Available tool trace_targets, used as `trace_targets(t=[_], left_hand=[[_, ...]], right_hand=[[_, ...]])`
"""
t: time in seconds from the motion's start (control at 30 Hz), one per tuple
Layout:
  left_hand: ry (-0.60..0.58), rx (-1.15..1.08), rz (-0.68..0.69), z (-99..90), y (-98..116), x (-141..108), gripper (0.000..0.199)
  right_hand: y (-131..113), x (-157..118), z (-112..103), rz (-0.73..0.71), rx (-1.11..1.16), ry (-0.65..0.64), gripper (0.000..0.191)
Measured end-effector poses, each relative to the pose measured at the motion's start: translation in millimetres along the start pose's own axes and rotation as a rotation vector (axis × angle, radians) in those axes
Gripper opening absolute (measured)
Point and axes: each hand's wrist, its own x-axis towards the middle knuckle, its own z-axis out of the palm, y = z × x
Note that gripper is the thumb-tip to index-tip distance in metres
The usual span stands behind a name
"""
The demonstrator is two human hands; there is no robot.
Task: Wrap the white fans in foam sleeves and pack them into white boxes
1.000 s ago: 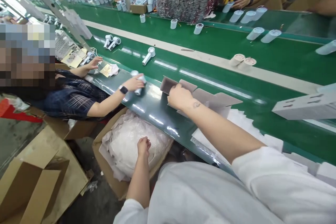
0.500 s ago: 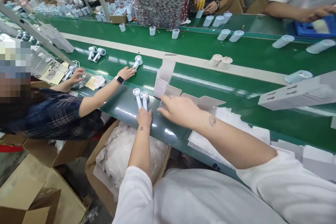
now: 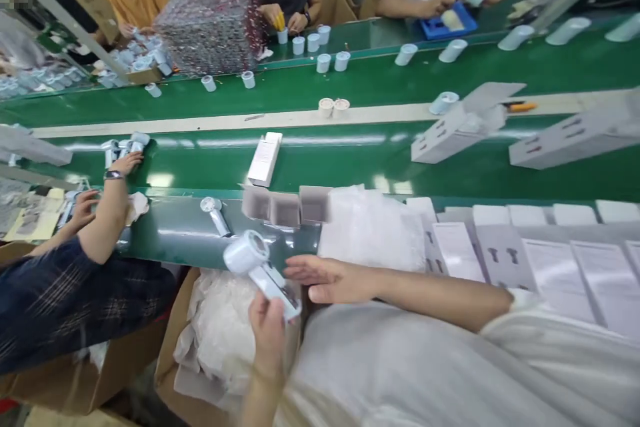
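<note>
Your left hand (image 3: 267,333) grips the handle of a white handheld fan (image 3: 253,267), whose long axis slants up-left, head away from the grip. Your right hand (image 3: 333,279) lies open and empty just beside it, fingers pointing toward the handle.

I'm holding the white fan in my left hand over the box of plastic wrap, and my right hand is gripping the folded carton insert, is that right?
Not quite: your right hand is open and empty, not gripping the folded carton insert, which lies on the belt beyond it. The rest stands: your left hand holds the white fan over the box of plastic wrap. The head view shows this.
</note>
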Motion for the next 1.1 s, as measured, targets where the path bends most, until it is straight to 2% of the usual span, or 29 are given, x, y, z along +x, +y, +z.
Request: trace_targets(t=[0.07, 0.1, 0.17, 0.2, 0.27, 0.33, 0.4, 0.47, 0.57, 0.67, 0.7, 0.77, 0.83, 0.87, 0.97, 1.03, 1.1], left_hand=[[-0.243, 0.024, -0.009, 25.4, 1, -25, 0.031], [-0.379, 0.045, -0.006, 38.0, 3, -29, 0.032], [-0.599, 0.113, 0.016, 60.6, 5, -25, 0.030], [-0.653, 0.175, 0.051, 70.1, 5, -18, 0.028], [-0.644, 0.385, 0.187, 85.7, 0, 2, 0.022], [-0.557, 0.659, 0.353, 97.5, -11, 23, 0.034], [-0.535, 0.890, 0.468, 106.6, -24, 41, 0.042], [-0.539, 1.015, 0.542, 113.8, -34, 51, 0.036], [-0.460, 1.014, 0.634, 124.2, -31, 49, 0.026], [-0.404, 0.925, 0.663, 136.3, -7, 35, 0.019], [-0.440, 0.892, 0.666, 140.5, 3, 30, 0.018], [-0.615, 0.819, 0.666, 148.4, 24, 22, 0.017], [-0.777, 0.748, 0.629, 154.6, 41, 20, 0.019], [-0.789, 0.714, 0.590, 156.9, 47, 19, 0.018], [-0.616, 0.644, 0.503, 161.3, 55, 17, 0.017], [-0.573, 0.661, 0.607, 163.0, 56, 12, 0.019], [-0.614, 0.726, 0.867, 165.1, 56, 3, 0.019]], right_hand=[[2, -11, 3, -0.086, 0.179, 0.032, 0.064], [3, -19, 2, -0.089, 0.255, 0.095, 0.059], [6, -44, -11, -0.042, 0.365, 0.276, 0.054], [7, -61, -22, -0.008, 0.394, 0.367, 0.055], [6, -100, -47, 0.070, 0.403, 0.520, 0.057], [2, -141, -72, 0.143, 0.374, 0.637, 0.055], [-1, -175, -89, 0.194, 0.339, 0.669, 0.051], [-1, -198, -93, 0.211, 0.322, 0.619, 0.051], [7, -205, -81, 0.200, 0.367, 0.479, 0.070], [15, -189, -62, 0.229, 0.418, 0.319, 0.107], [16, -182, -58, 0.237, 0.425, 0.283, 0.117], [15, -170, -54, 0.220, 0.433, 0.255, 0.124], [12, -163, -57, 0.182, 0.434, 0.251, 0.112], [10, -162, -60, 0.165, 0.427, 0.264, 0.100], [8, -166, -72, 0.152, 0.397, 0.372, 0.067], [9, -174, -77, 0.165, 0.401, 0.445, 0.055], [11, -181, -78, 0.168, 0.431, 0.459, 0.048]])
